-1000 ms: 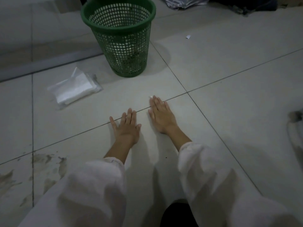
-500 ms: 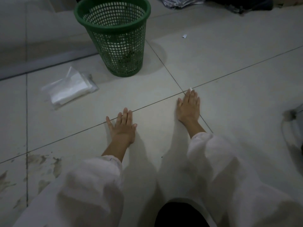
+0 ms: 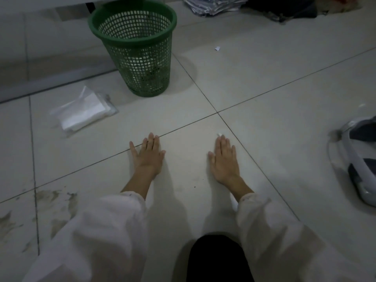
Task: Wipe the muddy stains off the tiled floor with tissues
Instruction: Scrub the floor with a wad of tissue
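Plenty of bare tiled floor (image 3: 264, 82) far and right; green basket (image 3: 133, 47) far left, shoe (image 3: 358, 155) at right edge. Left hand (image 3: 149, 155) & right hand (image 3: 223, 159) lie flat, palms down, fingers spread, holding nothing, though a white scrap (image 3: 219, 134) touches the right fingertips. Tissue pack (image 3: 83, 111) lies far left, long axis slanting far-right. Muddy stains (image 3: 55, 202) near left.

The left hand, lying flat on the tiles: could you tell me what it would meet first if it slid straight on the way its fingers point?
Probably the green mesh bin. The left hand points slightly right of straight ahead, with only bare tile between; depth is uncertain.
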